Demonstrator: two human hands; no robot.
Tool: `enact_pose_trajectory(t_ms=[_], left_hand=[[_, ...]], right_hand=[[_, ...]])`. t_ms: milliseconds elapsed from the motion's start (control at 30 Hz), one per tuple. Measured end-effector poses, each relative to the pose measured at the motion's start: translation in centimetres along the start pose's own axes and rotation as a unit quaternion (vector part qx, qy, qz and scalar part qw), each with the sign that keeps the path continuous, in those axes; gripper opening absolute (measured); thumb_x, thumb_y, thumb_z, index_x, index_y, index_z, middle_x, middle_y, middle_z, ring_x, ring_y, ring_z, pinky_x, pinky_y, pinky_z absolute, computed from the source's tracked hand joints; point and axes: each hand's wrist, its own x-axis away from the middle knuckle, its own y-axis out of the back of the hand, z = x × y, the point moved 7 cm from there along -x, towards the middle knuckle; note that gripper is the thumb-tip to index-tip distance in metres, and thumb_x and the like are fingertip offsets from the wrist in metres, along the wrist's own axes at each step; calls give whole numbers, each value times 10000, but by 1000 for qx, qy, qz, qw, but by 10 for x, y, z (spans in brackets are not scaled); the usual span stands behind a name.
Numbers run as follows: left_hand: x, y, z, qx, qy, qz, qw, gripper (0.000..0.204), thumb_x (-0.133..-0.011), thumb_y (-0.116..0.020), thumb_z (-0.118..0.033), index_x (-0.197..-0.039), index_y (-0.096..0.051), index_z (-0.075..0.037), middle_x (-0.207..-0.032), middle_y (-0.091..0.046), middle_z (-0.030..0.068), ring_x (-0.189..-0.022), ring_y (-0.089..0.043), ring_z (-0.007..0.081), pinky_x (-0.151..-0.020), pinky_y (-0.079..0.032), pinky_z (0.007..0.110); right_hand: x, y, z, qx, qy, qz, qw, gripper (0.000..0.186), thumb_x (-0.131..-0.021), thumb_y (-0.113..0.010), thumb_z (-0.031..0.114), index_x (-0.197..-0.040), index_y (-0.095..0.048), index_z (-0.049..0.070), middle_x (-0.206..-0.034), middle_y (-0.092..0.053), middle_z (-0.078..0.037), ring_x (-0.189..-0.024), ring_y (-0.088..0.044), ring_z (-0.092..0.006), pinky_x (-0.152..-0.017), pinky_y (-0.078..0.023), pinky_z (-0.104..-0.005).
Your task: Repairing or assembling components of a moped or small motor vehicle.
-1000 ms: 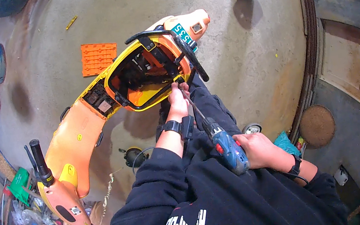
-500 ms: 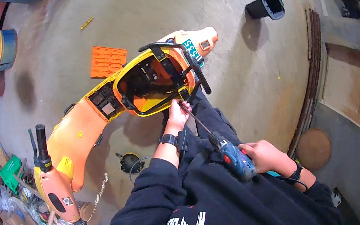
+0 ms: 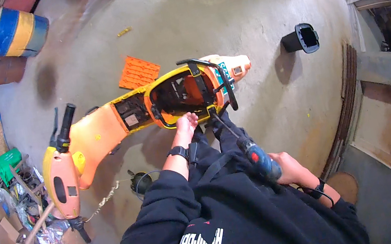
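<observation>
An orange and yellow scooter (image 3: 99,133) stands in front of me with its seat off and its under-seat compartment (image 3: 180,93) exposed. A black tubular rack (image 3: 229,88) frames its tail. My right hand (image 3: 288,167) grips a blue power drill (image 3: 263,162). Its long thin bit (image 3: 227,125) reaches up to the rack's near bracket (image 3: 212,111); whether the tip touches a screw is too small to tell. Beside the compartment's near rim is my left hand (image 3: 187,122), fingers curled together, a little left of the bit. Anything between those fingers is hidden.
An orange ribbed panel (image 3: 139,71) lies beyond the scooter. To the right stands a black bin-like container (image 3: 301,38). A small bucket (image 3: 141,181) is below the scooter. Boxes and plastic bags (image 3: 16,224) crowd the left, near a striped drum (image 3: 16,32).
My left hand has come off the bit's tip and shifted left. The drill stays in my right hand, its bit still at the bracket. My view has tilted, showing more floor at the top.
</observation>
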Motion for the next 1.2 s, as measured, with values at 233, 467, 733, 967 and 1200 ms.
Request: enact_pose_trajectory(t_ms=[233, 467, 733, 967, 1200], left_hand=[[87, -1, -58, -129, -10, 28, 991, 245, -855, -440, -44, -1036, -604, -29, -723, -558, 20, -598, -537, 141, -526, -458, 283], [109, 28, -98, -106, -22, 20, 994, 251, -810, -423, -13, -1004, -583, -12, -710, -537, 25, -569, -517, 132, -496, -441, 275], [99, 43, -77, -139, 5, 44, 989, 237, -811, -450, -36, -989, -605, -19, -717, -552, 35, -565, -526, 139, -484, -448, 279], [103, 48, -68, -188, 13, 49, 981, 204, -812, -458, -37, -968, -588, -30, -719, -548, 38, -556, -515, 143, -479, -450, 284], [98, 65, -73, -168, 13, 33, 985, 200, -817, -450, -43, -956, -592, -25, -717, -543, 41, -566, -515, 144, -486, -440, 280]], right_hand=[[-36, -18, -4, -137, -124, -79, 980, 216, -686, -669, 133, -838, -631, -16, -732, -657, -118, -686, -603, -161, -669, -503, -345], [-29, -33, 14, -110, -109, -126, 980, 187, -675, -663, 122, -787, -614, -19, -672, -629, -90, -634, -579, -156, -632, -495, -336], [-33, -53, 22, -115, -100, -181, 972, 157, -682, -659, 120, -752, -610, -12, -653, -616, -57, -600, -561, -135, -587, -483, -322], [-34, -64, 13, -147, -140, -192, 960, 147, -697, -652, 104, -777, -647, -20, -686, -650, -63, -630, -601, -138, -603, -497, -317], [-38, -64, 13, -130, -122, -189, 966, 166, -707, -645, 110, -804, -638, -25, -700, -647, -81, -650, -588, -146, -625, -498, -327]])
